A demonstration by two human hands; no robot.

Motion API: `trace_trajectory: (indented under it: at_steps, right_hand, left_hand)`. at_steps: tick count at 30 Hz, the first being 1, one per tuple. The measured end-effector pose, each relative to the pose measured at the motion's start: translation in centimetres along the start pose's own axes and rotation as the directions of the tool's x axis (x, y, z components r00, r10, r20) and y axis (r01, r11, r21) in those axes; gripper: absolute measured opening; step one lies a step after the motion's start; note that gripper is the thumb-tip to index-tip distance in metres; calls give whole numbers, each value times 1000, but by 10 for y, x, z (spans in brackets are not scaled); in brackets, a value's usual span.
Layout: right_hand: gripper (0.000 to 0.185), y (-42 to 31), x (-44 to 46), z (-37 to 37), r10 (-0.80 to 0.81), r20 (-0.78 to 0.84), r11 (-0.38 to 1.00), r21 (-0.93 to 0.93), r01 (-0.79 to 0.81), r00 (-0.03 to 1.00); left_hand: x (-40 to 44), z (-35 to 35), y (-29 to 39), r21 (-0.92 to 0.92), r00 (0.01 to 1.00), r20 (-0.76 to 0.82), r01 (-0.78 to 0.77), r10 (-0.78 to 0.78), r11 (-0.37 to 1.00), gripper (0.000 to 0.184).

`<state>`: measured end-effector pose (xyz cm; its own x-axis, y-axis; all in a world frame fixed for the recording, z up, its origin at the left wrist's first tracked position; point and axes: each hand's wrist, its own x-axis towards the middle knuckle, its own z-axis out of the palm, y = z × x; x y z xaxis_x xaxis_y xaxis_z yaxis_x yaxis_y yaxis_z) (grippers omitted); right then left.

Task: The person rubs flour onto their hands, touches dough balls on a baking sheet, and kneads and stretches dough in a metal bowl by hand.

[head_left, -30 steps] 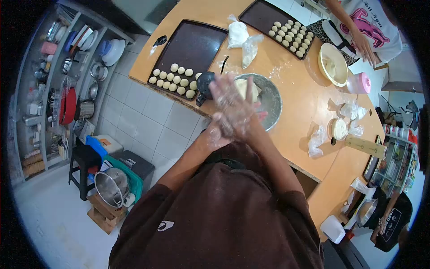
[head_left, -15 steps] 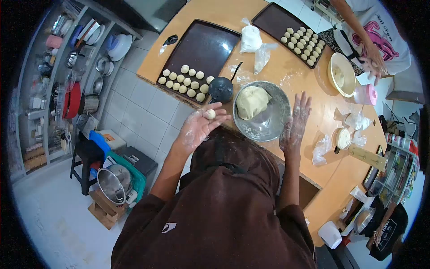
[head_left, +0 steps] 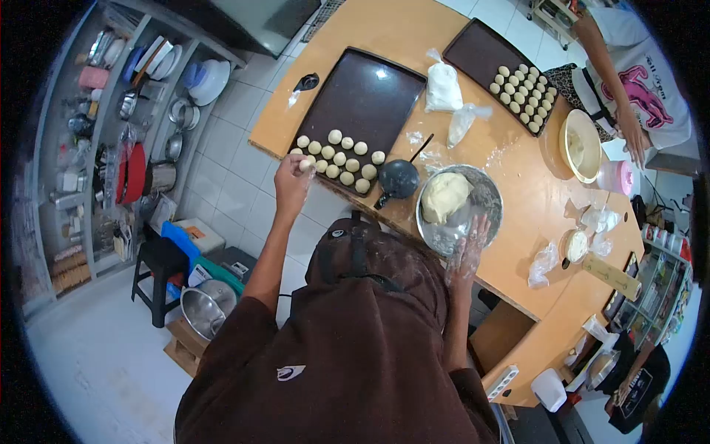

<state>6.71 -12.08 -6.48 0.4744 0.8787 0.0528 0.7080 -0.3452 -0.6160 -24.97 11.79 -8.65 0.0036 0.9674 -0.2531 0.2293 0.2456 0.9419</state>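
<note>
My left hand (head_left: 293, 185) pinches a small dough ball (head_left: 305, 165) at the near left edge of a dark tray (head_left: 362, 89), beside rows of similar balls. Flour coats my right hand (head_left: 467, 248), which is spread at the near right rim of a metal bowl (head_left: 494, 194) and holds nothing. Inside the bowl lies a large lump of dough (head_left: 445, 197). Between tray and bowl rests a round black object (head_left: 399, 178) with a thin stem.
Bags of white powder (head_left: 443, 87) lie behind the bowl. A second tray (head_left: 481, 48) holds many dough balls. Another person (head_left: 636, 81) stands at the far right by a cream basin (head_left: 580, 148). A black stool (head_left: 159, 274) and shelves are at left.
My hands, first rubbing together, have parted. The left, open with the ball on its palm half a second ago, has moved to the tray and closed on it; the right has come down to the bowl's rim.
</note>
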Motion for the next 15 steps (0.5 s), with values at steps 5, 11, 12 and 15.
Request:
trace_trajectory:
  at_steps: [5,11,12,15]
  right_hand:
    - [55,-23,-17,9,140,21,990,-12,-140,990]
    - [53,-31,-35,22,219,-57,971,-86,-223,974]
    - [52,-36,-37,24,230,-80,968,-78,-236,970]
    - [52,-49,-40,33,281,-144,956,-49,-291,949]
  left_hand:
    - [68,-6,9,440,962,142,-273,234,856,26]
    - [114,4,15,601,836,470,-539,285,590,25]
    - [122,4,8,577,800,526,-585,288,570,26]
    - [134,5,2,593,754,605,-642,257,487,28]
